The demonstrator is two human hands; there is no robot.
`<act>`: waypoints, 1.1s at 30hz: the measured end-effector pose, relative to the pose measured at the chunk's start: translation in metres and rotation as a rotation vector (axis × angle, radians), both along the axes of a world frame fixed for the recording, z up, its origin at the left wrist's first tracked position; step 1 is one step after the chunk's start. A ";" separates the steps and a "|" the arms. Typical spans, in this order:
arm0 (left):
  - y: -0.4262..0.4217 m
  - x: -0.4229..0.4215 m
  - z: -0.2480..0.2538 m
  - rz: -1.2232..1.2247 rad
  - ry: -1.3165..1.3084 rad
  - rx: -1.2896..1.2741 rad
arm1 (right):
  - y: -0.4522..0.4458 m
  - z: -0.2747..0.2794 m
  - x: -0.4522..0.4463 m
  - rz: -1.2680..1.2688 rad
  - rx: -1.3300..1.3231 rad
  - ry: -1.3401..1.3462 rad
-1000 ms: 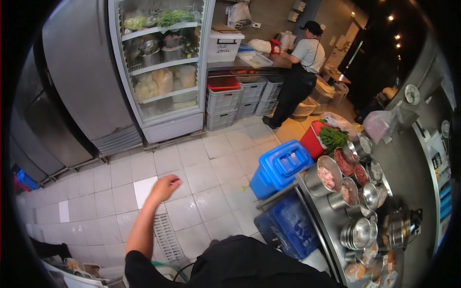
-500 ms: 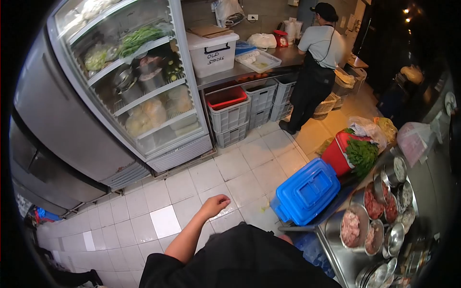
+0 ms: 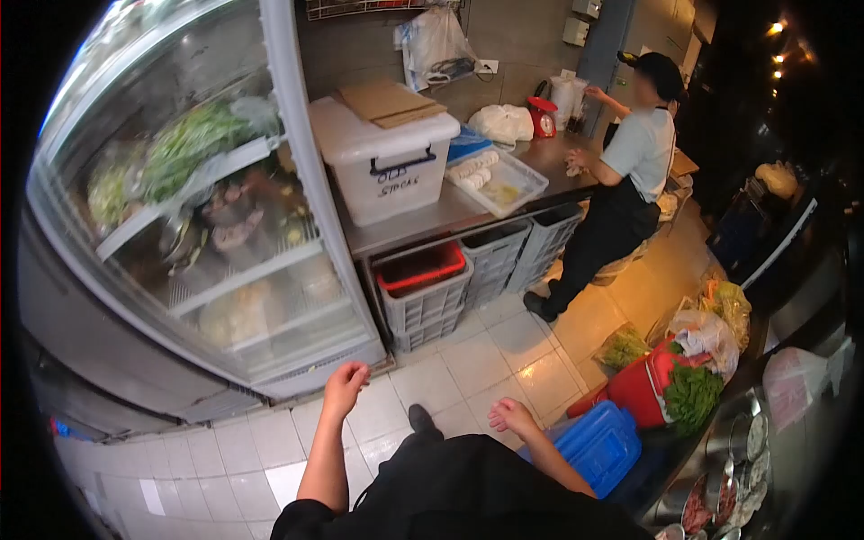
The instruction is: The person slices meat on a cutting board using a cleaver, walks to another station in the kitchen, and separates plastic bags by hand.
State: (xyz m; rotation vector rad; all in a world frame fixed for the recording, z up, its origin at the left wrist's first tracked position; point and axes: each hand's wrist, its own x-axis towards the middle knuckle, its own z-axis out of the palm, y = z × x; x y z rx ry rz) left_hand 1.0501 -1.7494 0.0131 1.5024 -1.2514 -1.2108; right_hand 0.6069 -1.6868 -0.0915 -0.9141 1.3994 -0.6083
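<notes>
My left hand (image 3: 346,387) hangs in mid-air in front of the glass-door fridge (image 3: 297,117), fingers loosely bent, with nothing seen in it. To the right, my right hand (image 3: 513,417) is raised over the tiled floor near the blue lidded bin (image 3: 603,450). Its fingers are loosely curled and slightly apart, and it too appears to hold nothing. Neither hand touches anything. Leafy greens (image 3: 202,148) and other food show behind the fridge glass, partly blurred.
A co-worker (image 3: 643,148) stands at the steel counter (image 3: 450,209), which bears a white storage box (image 3: 391,184) and a tray (image 3: 504,189). Grey crates (image 3: 423,306) sit below. Right: a red container (image 3: 634,387) with greens (image 3: 691,400), and metal pots (image 3: 697,504).
I have moved forward, nearer the fridge and counter. My right hand has come into view, and a shoe shows ahead. The co-worker has turned sideways, with one arm raised.
</notes>
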 end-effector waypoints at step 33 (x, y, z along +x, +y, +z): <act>-0.933 -0.145 0.390 0.007 -1.166 -0.645 | -0.775 0.359 0.020 0.353 -1.211 0.135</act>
